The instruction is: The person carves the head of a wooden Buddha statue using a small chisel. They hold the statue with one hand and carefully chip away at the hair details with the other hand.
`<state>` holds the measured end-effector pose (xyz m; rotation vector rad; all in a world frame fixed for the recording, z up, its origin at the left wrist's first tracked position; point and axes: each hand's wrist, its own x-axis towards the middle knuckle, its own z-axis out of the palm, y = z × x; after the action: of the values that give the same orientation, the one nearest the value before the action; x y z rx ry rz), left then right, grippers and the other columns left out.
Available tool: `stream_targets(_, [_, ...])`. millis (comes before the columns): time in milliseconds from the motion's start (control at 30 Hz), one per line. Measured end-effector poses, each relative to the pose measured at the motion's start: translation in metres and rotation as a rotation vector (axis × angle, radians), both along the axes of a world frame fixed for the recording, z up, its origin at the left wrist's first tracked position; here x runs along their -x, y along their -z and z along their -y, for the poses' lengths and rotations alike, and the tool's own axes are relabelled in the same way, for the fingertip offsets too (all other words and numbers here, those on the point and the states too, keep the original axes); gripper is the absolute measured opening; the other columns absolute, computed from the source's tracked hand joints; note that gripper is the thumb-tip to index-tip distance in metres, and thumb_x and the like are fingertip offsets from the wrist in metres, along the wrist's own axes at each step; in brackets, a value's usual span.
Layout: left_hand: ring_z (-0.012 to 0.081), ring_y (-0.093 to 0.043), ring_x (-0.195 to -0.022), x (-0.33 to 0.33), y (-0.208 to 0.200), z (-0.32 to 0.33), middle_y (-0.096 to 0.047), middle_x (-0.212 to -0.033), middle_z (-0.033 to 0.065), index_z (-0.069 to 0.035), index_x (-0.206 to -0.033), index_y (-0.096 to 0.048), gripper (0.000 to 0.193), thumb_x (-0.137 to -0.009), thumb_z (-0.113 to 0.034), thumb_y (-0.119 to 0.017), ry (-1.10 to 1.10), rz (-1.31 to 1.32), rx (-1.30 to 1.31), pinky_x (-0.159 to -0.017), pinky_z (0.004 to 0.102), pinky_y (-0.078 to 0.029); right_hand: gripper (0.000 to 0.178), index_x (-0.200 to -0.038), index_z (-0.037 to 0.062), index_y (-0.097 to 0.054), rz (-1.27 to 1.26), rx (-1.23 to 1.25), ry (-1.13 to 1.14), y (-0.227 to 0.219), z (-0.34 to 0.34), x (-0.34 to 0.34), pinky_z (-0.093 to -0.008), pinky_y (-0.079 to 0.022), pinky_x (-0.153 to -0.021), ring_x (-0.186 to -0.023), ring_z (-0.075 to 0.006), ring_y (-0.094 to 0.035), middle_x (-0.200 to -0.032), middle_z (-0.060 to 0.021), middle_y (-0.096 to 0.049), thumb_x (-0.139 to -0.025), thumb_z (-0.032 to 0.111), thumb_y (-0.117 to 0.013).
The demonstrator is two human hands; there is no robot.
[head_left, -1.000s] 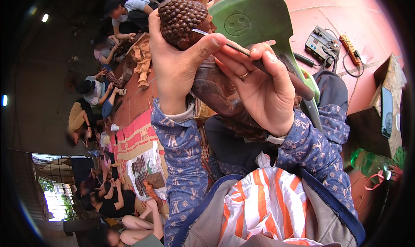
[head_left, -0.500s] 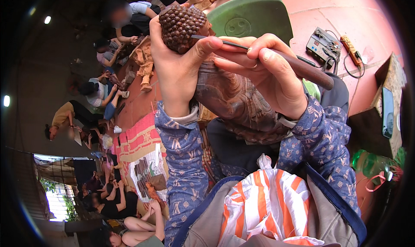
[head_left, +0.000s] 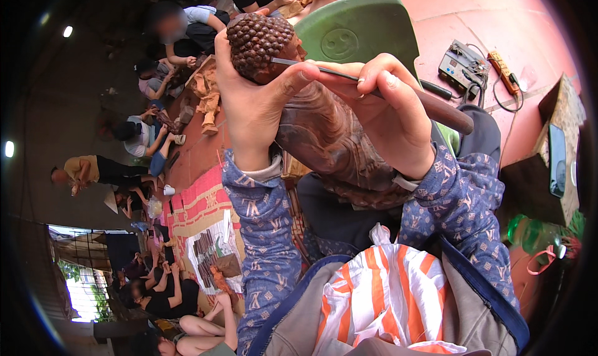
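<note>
A dark brown wooden statue with a head of round knobbed curls leans across my lap, its face turned to the right. My left hand is closed around the back of the head and neck. In my right hand is a carving chisel with a thin metal blade and a round dark wooden handle. The blade's tip meets the side of the head at the lower edge of the curls. My left thumb rests along the blade. The fingers of my left hand behind the head are hidden.
Beyond the statue stands a green plastic seat. At right are a grey control box, a power strip, a phone on a wooden block and a green bottle. Several people sit at left, near a mat with carving tools.
The chisel and my right hand have shifted slightly left and down, and its tip sits a little lower on the head. The statue's head has moved slightly down and left.
</note>
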<state>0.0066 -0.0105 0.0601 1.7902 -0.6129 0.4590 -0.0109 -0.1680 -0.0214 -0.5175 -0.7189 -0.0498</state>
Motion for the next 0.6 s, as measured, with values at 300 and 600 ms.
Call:
stream_targets(300, [0.0126,-0.06,-0.092,0.0,0.0,0.001,-0.058,-0.104,0.0046,-0.002,-0.126,-0.043,0.072,-0.069,-0.015,-0.085,0.044,-0.009,0.039,-0.084,0.0246,-0.05,0.021,-0.093,0.0045,-0.047,-0.149,-0.063,0.009,-0.01,-0.006,0.014,-0.0472,-0.036,-0.107,-0.125,-0.0387,-0.048,-0.127,-0.0296,-0.052,-0.099,0.02,-0.034])
stream_targets(600, [0.0115,-0.061,-0.09,0.002,0.0,0.005,-0.059,-0.1,0.0042,-0.002,-0.122,-0.045,0.068,-0.069,-0.016,-0.085,0.043,0.01,0.06,-0.081,0.0238,-0.05,0.019,-0.09,0.0013,-0.049,-0.191,-0.04,0.062,-0.02,-0.004,0.02,-0.0457,-0.038,-0.105,-0.12,-0.0358,-0.051,-0.118,-0.0284,-0.057,-0.096,0.017,-0.041])
